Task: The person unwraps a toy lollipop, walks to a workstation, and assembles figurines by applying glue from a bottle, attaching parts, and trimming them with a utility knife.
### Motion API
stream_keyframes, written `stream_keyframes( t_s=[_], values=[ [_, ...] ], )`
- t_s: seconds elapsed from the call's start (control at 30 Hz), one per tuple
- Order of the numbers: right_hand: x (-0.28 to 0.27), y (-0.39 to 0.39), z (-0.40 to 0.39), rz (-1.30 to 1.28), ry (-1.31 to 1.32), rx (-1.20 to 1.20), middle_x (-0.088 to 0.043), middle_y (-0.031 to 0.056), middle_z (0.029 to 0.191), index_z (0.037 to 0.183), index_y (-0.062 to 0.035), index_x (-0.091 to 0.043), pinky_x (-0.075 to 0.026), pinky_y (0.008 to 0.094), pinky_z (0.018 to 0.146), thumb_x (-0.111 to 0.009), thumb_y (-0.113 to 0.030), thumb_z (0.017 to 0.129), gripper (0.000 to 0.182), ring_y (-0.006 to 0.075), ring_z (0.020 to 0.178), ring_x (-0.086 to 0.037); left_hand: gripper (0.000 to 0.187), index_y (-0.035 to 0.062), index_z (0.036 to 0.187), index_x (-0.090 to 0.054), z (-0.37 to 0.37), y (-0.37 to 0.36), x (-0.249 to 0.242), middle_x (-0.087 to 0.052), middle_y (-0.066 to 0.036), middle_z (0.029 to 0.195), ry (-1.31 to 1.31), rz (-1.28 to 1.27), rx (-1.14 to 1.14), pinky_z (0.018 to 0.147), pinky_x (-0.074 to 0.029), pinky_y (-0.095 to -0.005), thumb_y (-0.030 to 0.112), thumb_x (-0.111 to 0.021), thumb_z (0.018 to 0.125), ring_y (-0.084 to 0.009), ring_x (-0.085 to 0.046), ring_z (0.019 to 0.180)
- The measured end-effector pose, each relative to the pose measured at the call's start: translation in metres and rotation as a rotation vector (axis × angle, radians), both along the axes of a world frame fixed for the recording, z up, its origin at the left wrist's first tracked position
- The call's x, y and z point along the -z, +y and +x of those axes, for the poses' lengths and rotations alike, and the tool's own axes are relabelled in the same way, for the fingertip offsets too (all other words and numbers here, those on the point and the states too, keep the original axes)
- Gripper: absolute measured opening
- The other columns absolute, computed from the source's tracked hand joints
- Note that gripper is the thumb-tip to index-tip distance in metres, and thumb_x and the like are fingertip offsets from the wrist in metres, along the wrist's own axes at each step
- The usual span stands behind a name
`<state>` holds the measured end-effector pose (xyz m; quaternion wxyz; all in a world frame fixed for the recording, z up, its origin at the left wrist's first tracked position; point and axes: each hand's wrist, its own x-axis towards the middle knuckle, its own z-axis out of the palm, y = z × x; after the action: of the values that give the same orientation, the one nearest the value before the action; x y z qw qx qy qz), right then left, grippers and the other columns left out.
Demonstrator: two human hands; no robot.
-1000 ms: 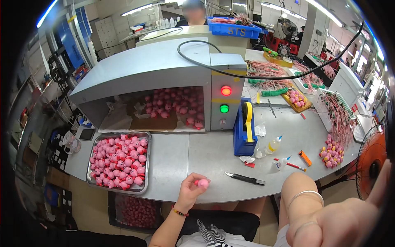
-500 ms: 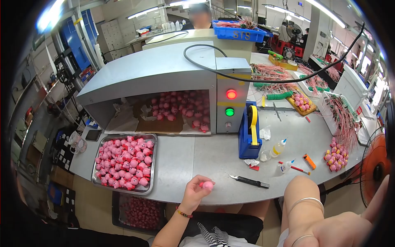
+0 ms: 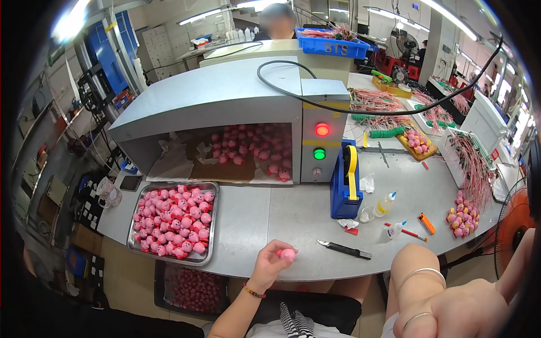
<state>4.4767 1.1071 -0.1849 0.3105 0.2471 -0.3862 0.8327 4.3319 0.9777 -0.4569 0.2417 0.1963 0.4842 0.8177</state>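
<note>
My left hand (image 3: 273, 260), with a beaded bracelet on its wrist, pinches a small pink figure (image 3: 288, 254) above the table's front edge. Large and close to the camera, my right hand (image 3: 456, 310) is at the bottom right, a ring on one finger and a bangle on the wrist. Its fingers are partly cut off by the frame's dark edge, and nothing is visible in it. A metal tray (image 3: 212, 236) heaped with pink and red figures stands left of my left hand. The black craft knife (image 3: 346, 249) lies on the table to the right of that hand.
A grey machine (image 3: 203, 96) with pink figures inside stands behind. Right of it are a blue tape dispenser (image 3: 345, 191), glue bottles (image 3: 385, 204), an orange lighter (image 3: 426, 223) and a pink pile (image 3: 463, 217). A fan (image 3: 513, 225) stands far right; a person (image 3: 276, 25) is beyond.
The whole view has shifted slightly, with the table's things a little further right. My left hand still holds the pink figure; my right hand shows slightly different framing.
</note>
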Motion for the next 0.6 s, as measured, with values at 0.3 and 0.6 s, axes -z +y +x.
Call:
stream_keyframes(
  t_s=[0.3,0.6],
  values=[
    [-0.012,0.027,0.009,0.151,-0.231,-0.274,-0.054,0.0083,0.071,0.072,-0.0030,-0.061,-0.036,0.0227,0.047,-0.059,-0.018,0.080,0.017,0.0164,0.053,-0.043,0.033,0.0025,0.099,-0.052,0.001,0.001,-0.002,-0.059,-0.009,0.096,-0.033,-0.010,-0.009,0.084,-0.042,-0.0266,0.013,-0.070,0.074,-0.0140,-0.054,0.091],
    [-0.016,0.041,-0.031,0.313,-0.015,-0.611,-0.054,0.0092,0.067,0.066,-0.0017,-0.059,-0.038,0.0230,0.050,-0.059,-0.018,0.081,0.022,0.0172,0.055,-0.046,0.034,0.0023,0.099,-0.052,-0.001,0.001,0.000,-0.059,-0.009,0.096,-0.015,-0.010,-0.001,0.084,-0.042,-0.0274,0.015,-0.071,0.074,-0.0145,-0.055,0.091]
  ],
)
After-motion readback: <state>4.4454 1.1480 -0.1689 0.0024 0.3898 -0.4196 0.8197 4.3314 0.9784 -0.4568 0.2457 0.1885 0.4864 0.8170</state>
